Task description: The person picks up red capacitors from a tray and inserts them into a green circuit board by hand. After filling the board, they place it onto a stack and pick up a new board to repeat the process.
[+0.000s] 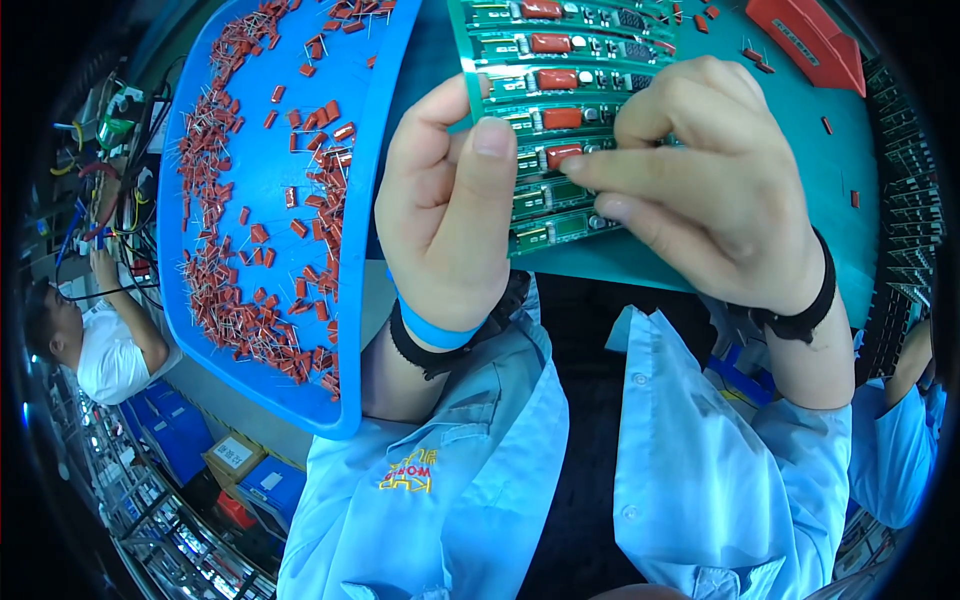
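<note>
My left hand (450,190) grips the left edge of a green circuit board panel (530,205), thumb on the front and fingers behind. The panel is tilted up and made of several narrow strips. Upper strips each carry a red box-shaped capacitor (556,79); on the two lowest strips I see none. My right hand (715,190) is over the panel's right side, fingers curled. Its index fingertip is on a red capacitor (563,153) on the third strip from the bottom, with the thumb tip lower, against the panel. The capacitor's leads are hidden.
A blue tray (350,300) of loose red capacitors (245,330) stands at left. On the green mat (835,200) lie scattered capacitors and a red box (808,45). Racked boards (910,190) line the far right. A co-worker (110,340) sits left; another's blue sleeve (895,450) shows right.
</note>
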Demonstrator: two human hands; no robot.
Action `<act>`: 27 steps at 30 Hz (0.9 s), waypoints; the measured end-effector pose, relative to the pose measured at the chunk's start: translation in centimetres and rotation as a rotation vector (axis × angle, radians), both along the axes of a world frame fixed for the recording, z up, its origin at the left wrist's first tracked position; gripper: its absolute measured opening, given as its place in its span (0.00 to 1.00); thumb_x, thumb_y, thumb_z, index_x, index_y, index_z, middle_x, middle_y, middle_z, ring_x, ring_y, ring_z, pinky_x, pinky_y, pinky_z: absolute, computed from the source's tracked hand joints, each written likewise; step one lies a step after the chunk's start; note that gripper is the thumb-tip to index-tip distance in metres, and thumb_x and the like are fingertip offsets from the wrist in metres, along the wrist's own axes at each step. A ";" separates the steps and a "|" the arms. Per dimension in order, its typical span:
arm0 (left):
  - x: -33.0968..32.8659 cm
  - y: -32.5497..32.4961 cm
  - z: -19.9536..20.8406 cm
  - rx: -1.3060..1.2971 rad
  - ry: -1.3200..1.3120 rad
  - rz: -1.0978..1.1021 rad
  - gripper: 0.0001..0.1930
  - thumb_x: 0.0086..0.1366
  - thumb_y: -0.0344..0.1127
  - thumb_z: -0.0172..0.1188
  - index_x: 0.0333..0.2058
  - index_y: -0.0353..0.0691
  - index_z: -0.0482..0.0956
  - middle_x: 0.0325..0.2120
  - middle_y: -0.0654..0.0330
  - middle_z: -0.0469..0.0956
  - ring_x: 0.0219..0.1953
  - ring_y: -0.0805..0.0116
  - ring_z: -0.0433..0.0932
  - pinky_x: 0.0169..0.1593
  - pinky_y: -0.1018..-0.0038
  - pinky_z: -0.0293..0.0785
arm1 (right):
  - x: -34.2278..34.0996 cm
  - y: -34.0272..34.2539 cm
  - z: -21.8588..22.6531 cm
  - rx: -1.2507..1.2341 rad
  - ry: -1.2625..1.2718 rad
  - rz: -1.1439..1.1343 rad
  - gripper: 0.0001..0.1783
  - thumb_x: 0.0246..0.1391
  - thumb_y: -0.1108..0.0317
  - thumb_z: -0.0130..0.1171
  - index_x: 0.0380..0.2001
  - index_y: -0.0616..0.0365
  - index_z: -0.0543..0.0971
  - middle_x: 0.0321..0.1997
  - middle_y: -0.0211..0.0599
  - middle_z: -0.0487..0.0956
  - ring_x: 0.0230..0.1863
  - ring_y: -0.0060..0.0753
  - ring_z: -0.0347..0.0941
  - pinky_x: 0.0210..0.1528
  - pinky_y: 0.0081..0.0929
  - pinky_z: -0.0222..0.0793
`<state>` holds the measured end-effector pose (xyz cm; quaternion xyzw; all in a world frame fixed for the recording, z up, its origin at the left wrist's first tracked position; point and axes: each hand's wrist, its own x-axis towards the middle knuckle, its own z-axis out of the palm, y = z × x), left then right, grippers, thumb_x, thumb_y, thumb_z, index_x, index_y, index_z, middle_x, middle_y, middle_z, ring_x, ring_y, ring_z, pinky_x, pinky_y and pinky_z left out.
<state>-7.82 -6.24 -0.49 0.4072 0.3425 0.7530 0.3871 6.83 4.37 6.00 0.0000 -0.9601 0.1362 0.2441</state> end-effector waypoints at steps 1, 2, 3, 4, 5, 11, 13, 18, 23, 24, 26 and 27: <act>0.0 0.1 -0.1 0.015 0.003 0.036 0.16 0.67 0.31 0.44 0.50 0.28 0.62 0.41 0.50 0.75 0.40 0.70 0.76 0.44 0.76 0.73 | 0.2 0.4 -0.1 -0.001 0.001 -0.002 0.10 0.42 0.72 0.60 0.32 0.57 0.80 0.27 0.32 0.70 0.30 0.30 0.65 0.34 0.22 0.58; 0.1 0.3 -0.2 0.034 0.003 0.067 0.17 0.67 0.32 0.43 0.50 0.27 0.62 0.41 0.49 0.74 0.40 0.68 0.76 0.44 0.74 0.73 | 0.7 1.2 -0.2 -0.082 0.005 -0.067 0.10 0.42 0.70 0.61 0.32 0.56 0.79 0.27 0.32 0.70 0.30 0.28 0.65 0.33 0.21 0.58; 0.2 0.5 -0.2 0.054 0.002 0.098 0.17 0.67 0.32 0.43 0.50 0.26 0.63 0.42 0.48 0.74 0.41 0.67 0.76 0.45 0.72 0.74 | 1.2 2.0 -0.3 -0.163 0.009 -0.132 0.10 0.43 0.68 0.61 0.32 0.56 0.79 0.26 0.32 0.70 0.29 0.27 0.65 0.32 0.19 0.57; 0.2 0.5 -0.3 0.057 -0.001 0.091 0.17 0.67 0.32 0.43 0.50 0.26 0.63 0.42 0.48 0.74 0.41 0.67 0.76 0.45 0.72 0.74 | 1.8 2.6 -0.3 -0.244 0.014 -0.196 0.10 0.44 0.66 0.62 0.32 0.56 0.79 0.26 0.31 0.70 0.29 0.26 0.65 0.32 0.18 0.57; 0.1 0.5 -0.3 0.041 -0.015 0.115 0.17 0.67 0.33 0.43 0.50 0.26 0.63 0.42 0.48 0.74 0.41 0.66 0.76 0.44 0.72 0.74 | 2.3 3.1 -0.3 -0.241 0.014 -0.203 0.10 0.44 0.66 0.62 0.32 0.56 0.79 0.26 0.31 0.70 0.29 0.26 0.65 0.32 0.18 0.57; 1.3 1.6 0.6 -0.012 -0.054 0.222 0.17 0.67 0.35 0.45 0.49 0.28 0.63 0.41 0.51 0.74 0.38 0.72 0.75 0.41 0.79 0.73 | 5.3 4.9 1.4 -0.431 -0.315 -0.231 0.14 0.42 0.63 0.65 0.31 0.59 0.77 0.26 0.30 0.71 0.29 0.23 0.67 0.32 0.20 0.61; 1.2 1.8 0.4 -0.005 -0.067 0.213 0.17 0.67 0.35 0.45 0.49 0.28 0.62 0.41 0.51 0.74 0.39 0.72 0.75 0.42 0.79 0.72 | 5.5 5.0 1.5 -0.433 -0.362 -0.207 0.14 0.41 0.63 0.65 0.30 0.59 0.76 0.26 0.30 0.72 0.29 0.24 0.67 0.32 0.21 0.62; 1.3 1.7 -0.2 0.019 -0.092 0.284 0.17 0.66 0.34 0.45 0.50 0.28 0.60 0.42 0.49 0.73 0.41 0.69 0.75 0.44 0.75 0.72 | 4.3 3.5 -0.6 -0.395 -0.346 -0.129 0.14 0.39 0.67 0.66 0.29 0.60 0.74 0.28 0.34 0.72 0.30 0.29 0.69 0.32 0.25 0.66; 1.5 1.9 0.1 -0.005 -0.066 0.336 0.18 0.66 0.33 0.45 0.51 0.28 0.59 0.44 0.48 0.71 0.43 0.67 0.74 0.47 0.71 0.71 | 4.1 3.3 -1.9 -0.267 -0.276 -0.261 0.14 0.38 0.71 0.65 0.30 0.61 0.73 0.29 0.37 0.73 0.30 0.35 0.70 0.33 0.27 0.67; 1.6 2.0 0.1 -0.003 -0.064 0.332 0.18 0.66 0.33 0.45 0.51 0.28 0.59 0.44 0.48 0.71 0.43 0.67 0.74 0.47 0.71 0.71 | 4.2 3.4 -1.8 -0.281 -0.293 -0.262 0.14 0.38 0.72 0.65 0.30 0.62 0.73 0.29 0.38 0.73 0.31 0.36 0.70 0.33 0.27 0.67; 2.2 2.4 0.1 0.004 -0.049 0.378 0.18 0.66 0.33 0.45 0.51 0.28 0.58 0.44 0.48 0.71 0.43 0.66 0.74 0.47 0.71 0.71 | 4.6 4.0 -1.2 -0.307 -0.323 -0.304 0.13 0.39 0.72 0.64 0.30 0.62 0.73 0.29 0.38 0.73 0.31 0.35 0.70 0.33 0.27 0.67; 2.4 2.5 0.2 0.007 -0.042 0.400 0.18 0.66 0.33 0.45 0.51 0.28 0.58 0.44 0.48 0.71 0.43 0.66 0.74 0.48 0.71 0.71 | 4.9 4.4 -0.9 -0.335 -0.355 -0.343 0.12 0.40 0.73 0.63 0.30 0.62 0.73 0.29 0.38 0.73 0.31 0.35 0.71 0.33 0.26 0.67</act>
